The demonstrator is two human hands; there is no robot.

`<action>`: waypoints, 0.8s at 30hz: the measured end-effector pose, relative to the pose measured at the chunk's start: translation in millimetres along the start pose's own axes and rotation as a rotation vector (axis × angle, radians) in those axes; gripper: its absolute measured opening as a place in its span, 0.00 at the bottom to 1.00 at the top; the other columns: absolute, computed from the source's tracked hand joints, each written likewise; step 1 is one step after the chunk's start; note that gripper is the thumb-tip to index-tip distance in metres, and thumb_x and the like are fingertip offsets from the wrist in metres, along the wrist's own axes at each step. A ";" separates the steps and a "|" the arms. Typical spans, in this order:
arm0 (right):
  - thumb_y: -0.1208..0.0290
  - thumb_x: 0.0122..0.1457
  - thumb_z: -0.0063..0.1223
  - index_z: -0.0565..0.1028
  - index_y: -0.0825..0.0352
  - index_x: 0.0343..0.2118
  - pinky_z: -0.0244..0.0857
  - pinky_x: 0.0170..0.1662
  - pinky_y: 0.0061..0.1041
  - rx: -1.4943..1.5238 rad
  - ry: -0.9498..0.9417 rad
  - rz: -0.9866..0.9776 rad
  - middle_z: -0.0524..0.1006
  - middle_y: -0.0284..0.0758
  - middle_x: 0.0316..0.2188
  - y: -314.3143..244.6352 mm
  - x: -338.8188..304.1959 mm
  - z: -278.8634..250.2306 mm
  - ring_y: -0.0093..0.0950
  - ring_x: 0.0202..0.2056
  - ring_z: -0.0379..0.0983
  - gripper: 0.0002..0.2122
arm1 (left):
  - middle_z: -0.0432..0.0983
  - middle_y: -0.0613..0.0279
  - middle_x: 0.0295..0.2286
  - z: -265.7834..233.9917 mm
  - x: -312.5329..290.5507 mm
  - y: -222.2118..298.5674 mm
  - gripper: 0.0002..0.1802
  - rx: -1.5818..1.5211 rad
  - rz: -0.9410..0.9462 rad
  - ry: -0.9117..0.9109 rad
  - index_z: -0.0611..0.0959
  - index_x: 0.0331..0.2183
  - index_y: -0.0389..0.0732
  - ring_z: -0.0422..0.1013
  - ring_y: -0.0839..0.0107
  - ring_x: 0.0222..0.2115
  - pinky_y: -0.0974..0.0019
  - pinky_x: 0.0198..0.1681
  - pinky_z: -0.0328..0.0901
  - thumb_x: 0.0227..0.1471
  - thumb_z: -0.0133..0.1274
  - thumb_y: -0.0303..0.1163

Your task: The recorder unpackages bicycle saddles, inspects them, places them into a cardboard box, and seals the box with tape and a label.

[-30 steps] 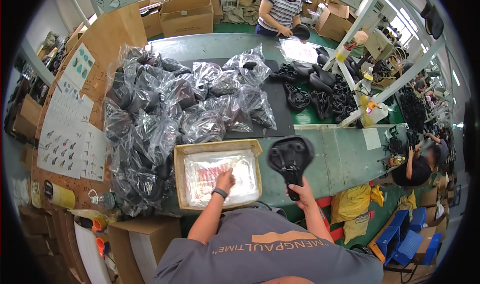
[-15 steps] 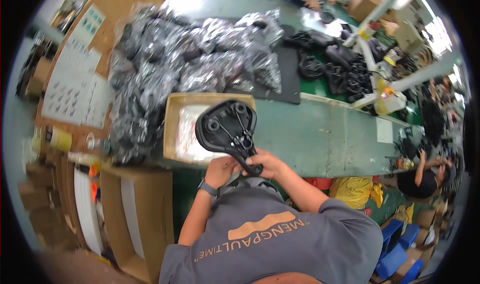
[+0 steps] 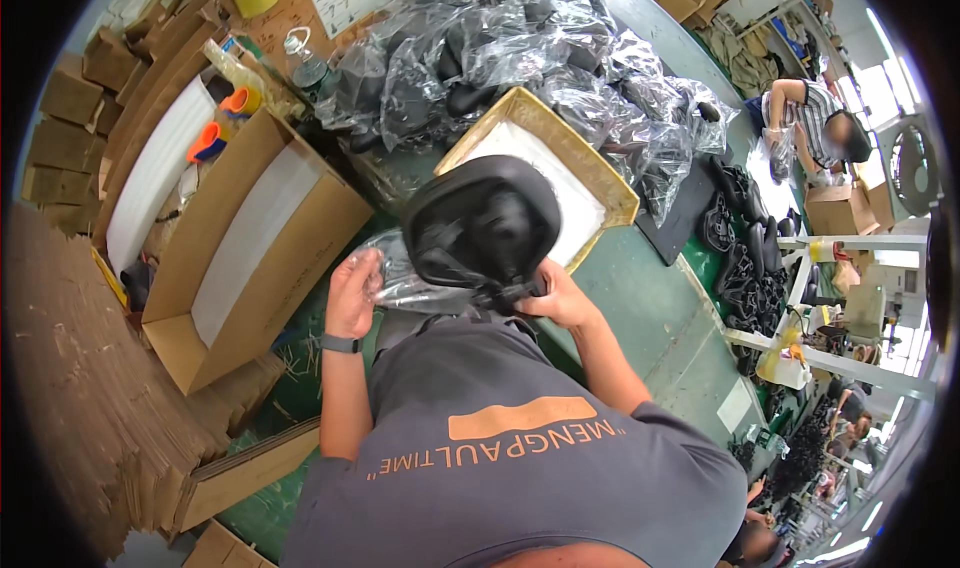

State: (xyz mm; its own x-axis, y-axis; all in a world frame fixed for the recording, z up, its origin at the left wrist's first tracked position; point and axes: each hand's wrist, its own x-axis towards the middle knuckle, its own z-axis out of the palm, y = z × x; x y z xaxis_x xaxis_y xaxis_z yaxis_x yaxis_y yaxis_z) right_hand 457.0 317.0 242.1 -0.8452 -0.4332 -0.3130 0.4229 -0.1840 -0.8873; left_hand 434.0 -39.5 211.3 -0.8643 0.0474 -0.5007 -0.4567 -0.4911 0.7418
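A black bicycle saddle (image 3: pixel 470 223) is in front of my body, its underside blurred by motion. My right hand (image 3: pixel 562 296) is closed around its narrow end. To the left, my left hand (image 3: pixel 355 290) pinches the edge of a clear plastic bag (image 3: pixel 405 280), which stretches toward the saddle and passes partly behind it. The saddle hides part of a shallow cardboard box (image 3: pixel 615 205) that stands on the bench and has white sheets (image 3: pixel 570 193) inside.
Several plastic-wrapped saddles (image 3: pixel 540 43) are heaped on the green bench (image 3: pixel 650 313). At left stands an open cardboard carton (image 3: pixel 285 258) near stacked flat cardboard (image 3: pixel 90 368). Unwrapped black saddles (image 3: pixel 740 278) lie at right. A co-worker (image 3: pixel 800 118) is beyond the bench.
The view has turned toward the left. My left hand has moved away from the saddle's narrow end and now holds a clear bag; my right hand still grips the saddle.
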 end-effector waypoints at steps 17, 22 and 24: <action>0.76 0.58 0.63 0.50 0.74 0.74 0.62 0.68 0.37 -0.248 0.247 -0.137 0.69 0.48 0.65 41.5 206.5 222.8 0.41 0.64 0.68 0.44 | 0.73 0.76 0.26 -157.2 6.6 119.9 0.33 0.496 0.159 -0.142 0.86 0.46 0.35 0.65 0.82 0.24 0.71 0.28 0.61 0.74 0.42 0.57; 0.69 0.61 0.67 0.70 0.66 0.66 0.54 0.72 0.42 -0.729 -0.427 -0.323 0.65 0.46 0.71 -35.0 235.2 239.3 0.43 0.71 0.60 0.30 | 0.72 0.58 0.60 -178.6 55.4 67.8 0.35 -0.439 0.138 -0.048 0.72 0.64 0.39 0.69 0.60 0.61 0.50 0.66 0.63 0.67 0.54 0.54; 0.73 0.62 0.64 0.82 0.67 0.52 0.66 0.65 0.41 -0.630 -0.198 -0.278 0.75 0.45 0.63 -60.7 274.4 220.0 0.45 0.62 0.73 0.16 | 0.75 0.58 0.58 -171.5 58.9 104.2 0.34 -0.631 0.133 0.067 0.72 0.63 0.39 0.72 0.61 0.57 0.52 0.64 0.65 0.67 0.55 0.52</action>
State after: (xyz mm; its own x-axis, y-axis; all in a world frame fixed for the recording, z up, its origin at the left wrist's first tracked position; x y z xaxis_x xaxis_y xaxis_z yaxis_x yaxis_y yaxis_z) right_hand 271.3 15.2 284.6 -0.7939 -0.6071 -0.0326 -0.1191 0.2078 -0.9709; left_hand 371.7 -237.1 182.6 -0.8805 -0.0936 -0.4648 -0.1171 -0.9070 0.4045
